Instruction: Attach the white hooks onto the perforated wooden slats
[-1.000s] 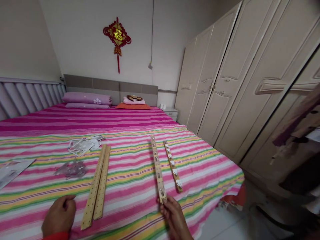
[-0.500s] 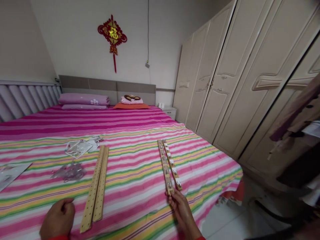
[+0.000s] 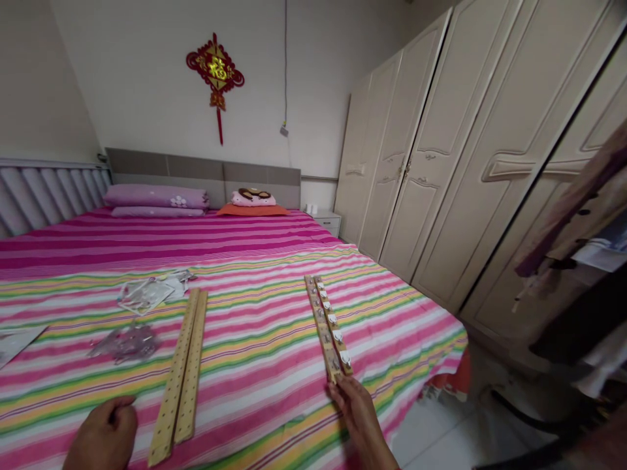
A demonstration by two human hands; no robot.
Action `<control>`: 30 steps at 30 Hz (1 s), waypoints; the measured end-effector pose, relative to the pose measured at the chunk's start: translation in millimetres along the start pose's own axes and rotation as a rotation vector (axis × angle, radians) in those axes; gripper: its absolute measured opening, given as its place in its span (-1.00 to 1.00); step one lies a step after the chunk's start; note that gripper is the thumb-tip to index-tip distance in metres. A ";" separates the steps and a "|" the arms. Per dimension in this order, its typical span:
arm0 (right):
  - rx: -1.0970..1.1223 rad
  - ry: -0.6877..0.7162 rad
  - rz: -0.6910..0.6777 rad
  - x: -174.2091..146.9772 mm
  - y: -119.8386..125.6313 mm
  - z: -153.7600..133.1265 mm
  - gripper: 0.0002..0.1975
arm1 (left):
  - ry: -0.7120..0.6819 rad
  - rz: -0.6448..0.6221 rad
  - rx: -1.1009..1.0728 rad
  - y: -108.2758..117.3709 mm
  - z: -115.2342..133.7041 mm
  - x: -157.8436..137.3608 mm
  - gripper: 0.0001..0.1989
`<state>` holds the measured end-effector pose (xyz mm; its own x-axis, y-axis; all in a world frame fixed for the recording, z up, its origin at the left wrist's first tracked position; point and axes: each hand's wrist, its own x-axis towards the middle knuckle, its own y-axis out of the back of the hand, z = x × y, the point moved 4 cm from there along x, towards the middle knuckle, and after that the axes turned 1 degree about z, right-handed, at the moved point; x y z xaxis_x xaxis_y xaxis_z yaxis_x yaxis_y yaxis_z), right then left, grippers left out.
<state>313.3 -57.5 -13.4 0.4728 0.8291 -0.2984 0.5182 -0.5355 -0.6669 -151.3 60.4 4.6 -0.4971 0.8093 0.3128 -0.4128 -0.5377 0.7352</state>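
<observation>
At the near end of a wooden strip with clear-backed metal hooks (image 3: 321,315), the fingers of my right hand (image 3: 356,401) are closed round its tip. Close along its right side lies a second wooden strip with white-backed hooks (image 3: 332,320). My left hand (image 3: 102,432) rests on the striped sheet in a loose fist, with no object showing in it. Just right of that fist, two bare wooden strips with drilled holes, a left one (image 3: 171,398) and a right one (image 3: 191,385), lie side by side, lengthwise away from me.
A clear bag of small parts (image 3: 130,343) and crumpled plastic packaging (image 3: 151,292) lie left of the drilled strips. A flat packet (image 3: 19,343) is at the far left. The striped sheet (image 3: 264,346) covers the bed; its right edge drops to the tiled floor, near a wardrobe (image 3: 441,170).
The view has shifted slightly, so most things appear a little further left. My right hand keeps its hold on the hook strip, and my left fist stays beside the drilled strips.
</observation>
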 end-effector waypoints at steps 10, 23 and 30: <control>-0.130 0.076 0.064 10.8 12.7 -16.1 -0.67 | 0.067 -0.075 -0.044 14.4 13.2 -5.4 -0.82; -0.253 -0.021 0.025 -29.2 14.0 50.1 -0.58 | -0.037 0.035 -0.108 8.5 8.9 -13.6 -0.81; -0.526 -0.425 -0.543 -73.8 -88.2 154.3 -0.44 | -0.096 0.092 -0.161 10.1 9.2 -17.4 -0.83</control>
<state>122.7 -46.6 -38.0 -0.1874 0.9253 -0.3298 0.9069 0.0341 -0.4199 -139.8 43.0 12.1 -0.4667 0.7697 0.4357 -0.4898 -0.6351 0.5973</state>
